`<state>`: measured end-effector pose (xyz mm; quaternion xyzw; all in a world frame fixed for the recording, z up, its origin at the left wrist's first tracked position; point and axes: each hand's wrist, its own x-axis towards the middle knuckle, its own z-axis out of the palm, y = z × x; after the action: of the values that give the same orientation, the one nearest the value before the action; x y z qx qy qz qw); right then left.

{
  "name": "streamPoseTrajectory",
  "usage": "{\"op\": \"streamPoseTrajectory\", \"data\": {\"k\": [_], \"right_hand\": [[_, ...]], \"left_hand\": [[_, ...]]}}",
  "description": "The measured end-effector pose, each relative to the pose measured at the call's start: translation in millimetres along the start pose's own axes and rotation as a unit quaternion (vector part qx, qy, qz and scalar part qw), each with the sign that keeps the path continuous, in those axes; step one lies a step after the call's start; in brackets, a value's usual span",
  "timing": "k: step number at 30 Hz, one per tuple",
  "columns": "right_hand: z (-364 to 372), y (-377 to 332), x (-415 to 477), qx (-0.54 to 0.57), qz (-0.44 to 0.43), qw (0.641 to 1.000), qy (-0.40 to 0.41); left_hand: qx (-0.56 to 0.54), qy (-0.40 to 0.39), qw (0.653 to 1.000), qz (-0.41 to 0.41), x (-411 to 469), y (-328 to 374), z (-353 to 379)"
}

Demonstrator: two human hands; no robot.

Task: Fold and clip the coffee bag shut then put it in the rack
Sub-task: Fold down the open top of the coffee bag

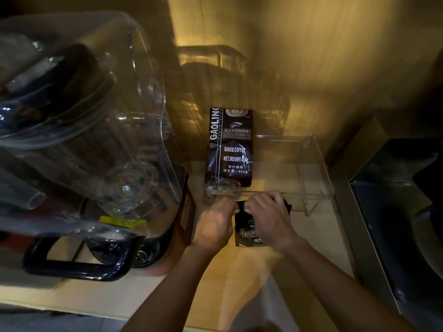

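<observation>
While the small black glossy foil coffee bag point(249, 232) stands on the pale wooden counter point(223, 283), long axis pointing away from the person, both the left hand point(215, 222) and right hand point(269, 216) pinch its crumpled top (no clip visible); the clear acrylic rack point(314, 188) sits just beyond.

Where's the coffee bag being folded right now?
In the head view, the small black coffee bag stands low at centre on the counter, just in front of the clear rack, its top pinched between the left hand and right hand.
</observation>
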<state>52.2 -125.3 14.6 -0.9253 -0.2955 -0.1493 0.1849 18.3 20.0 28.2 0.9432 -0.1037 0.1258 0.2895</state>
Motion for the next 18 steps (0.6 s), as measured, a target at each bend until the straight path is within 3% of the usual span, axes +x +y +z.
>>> {"op": "streamPoseTrajectory", "data": {"k": [5, 9, 18], "right_hand": [[-12.0, 28.2, -11.1, -0.009, 0.044, 0.999, -0.03], [-22.1, 43.7, -22.2, 0.036, 0.082, 0.996, 0.009], [-32.4, 54.9, -29.0, 0.068, 0.131, 0.989, -0.001]], "left_hand": [[-0.006, -0.003, 1.0, 0.003, -0.1, 0.8, -1.8], [-0.003, -0.014, 1.0, 0.0, 2.6, 5.0, -1.5], [-0.001, -0.008, 1.0, -0.022, 2.9, 6.9, 0.3]]}}
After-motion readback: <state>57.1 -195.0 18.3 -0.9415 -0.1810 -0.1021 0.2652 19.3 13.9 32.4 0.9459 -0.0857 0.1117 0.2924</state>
